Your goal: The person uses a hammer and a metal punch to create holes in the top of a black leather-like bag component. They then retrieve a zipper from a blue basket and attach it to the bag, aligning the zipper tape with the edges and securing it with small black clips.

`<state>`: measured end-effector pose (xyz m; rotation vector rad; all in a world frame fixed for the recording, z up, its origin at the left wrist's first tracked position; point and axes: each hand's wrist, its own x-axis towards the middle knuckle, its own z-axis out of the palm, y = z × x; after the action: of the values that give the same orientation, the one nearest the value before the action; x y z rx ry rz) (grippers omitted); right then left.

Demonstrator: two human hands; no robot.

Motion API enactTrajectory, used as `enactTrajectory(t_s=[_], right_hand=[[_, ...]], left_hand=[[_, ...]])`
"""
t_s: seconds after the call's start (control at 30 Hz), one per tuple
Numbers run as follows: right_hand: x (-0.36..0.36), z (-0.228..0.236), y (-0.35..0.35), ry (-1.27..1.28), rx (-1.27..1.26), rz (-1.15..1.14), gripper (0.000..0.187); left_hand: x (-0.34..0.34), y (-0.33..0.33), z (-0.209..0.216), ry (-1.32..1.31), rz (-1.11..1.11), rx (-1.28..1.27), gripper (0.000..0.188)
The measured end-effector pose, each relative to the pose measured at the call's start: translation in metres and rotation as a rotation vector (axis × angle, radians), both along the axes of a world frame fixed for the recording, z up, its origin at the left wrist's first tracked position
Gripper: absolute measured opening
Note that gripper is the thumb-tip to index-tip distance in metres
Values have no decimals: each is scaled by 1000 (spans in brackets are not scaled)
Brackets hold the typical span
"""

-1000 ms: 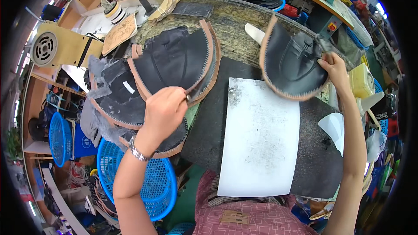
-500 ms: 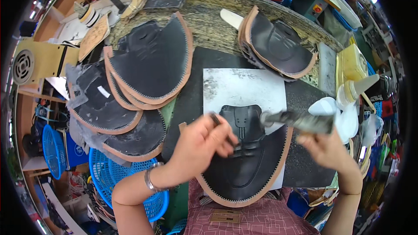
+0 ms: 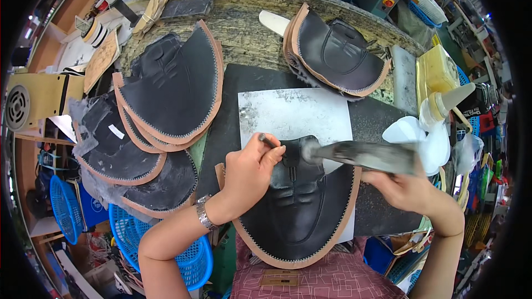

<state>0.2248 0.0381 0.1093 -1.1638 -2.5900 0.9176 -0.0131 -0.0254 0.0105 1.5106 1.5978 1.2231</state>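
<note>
A black leather shoe upper (image 3: 291, 216) with a tan zigzag-stitched edge lies in front of me, its tongue end over a white board (image 3: 293, 111). My left hand (image 3: 249, 169) is closed around a short dark rod, probably a punch (image 3: 267, 140), above the upper's tongue area. My right hand (image 3: 396, 188) grips a hammer (image 3: 366, 156), smeared by motion. The hammer's rounded head is over the tongue end, just right of the rod; whether it touches anything I cannot tell.
More black uppers (image 3: 172, 88) are stacked at the left, and another stack (image 3: 338, 52) sits at the back right. A dark mat (image 3: 382, 133) lies under the board. White plastic pieces (image 3: 410, 133) and a yellowish container (image 3: 438, 69) stand right. Blue baskets (image 3: 194, 268) are lower left.
My left hand has turned upright and drawn the rod up to the tongue end. The hammer has shifted left toward the rod. The view has moved slightly, sliding the bench leftward.
</note>
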Motion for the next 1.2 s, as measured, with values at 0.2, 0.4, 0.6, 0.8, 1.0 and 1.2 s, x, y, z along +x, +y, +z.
enactTrajectory(t_s=[0.2,0.4,0.6,0.8,1.0,1.2], right_hand=[[-7,-26,3,437,-88,245,19],[0,-41,2,121,15,78,16],[-6,-11,2,512,-219,162,19],[10,-37,-11,118,-55,141,20],[12,-55,-14,9,4,162,19],[7,-15,5,241,-100,265,15]], left_hand=[[-3,-10,-13,574,-164,318,13],[-7,2,-4,-284,-22,-191,16],[-8,-11,0,296,-38,46,10],[-3,-4,-11,373,-110,168,12],[4,13,-4,-298,-40,-175,17],[4,1,-6,313,-48,135,12]])
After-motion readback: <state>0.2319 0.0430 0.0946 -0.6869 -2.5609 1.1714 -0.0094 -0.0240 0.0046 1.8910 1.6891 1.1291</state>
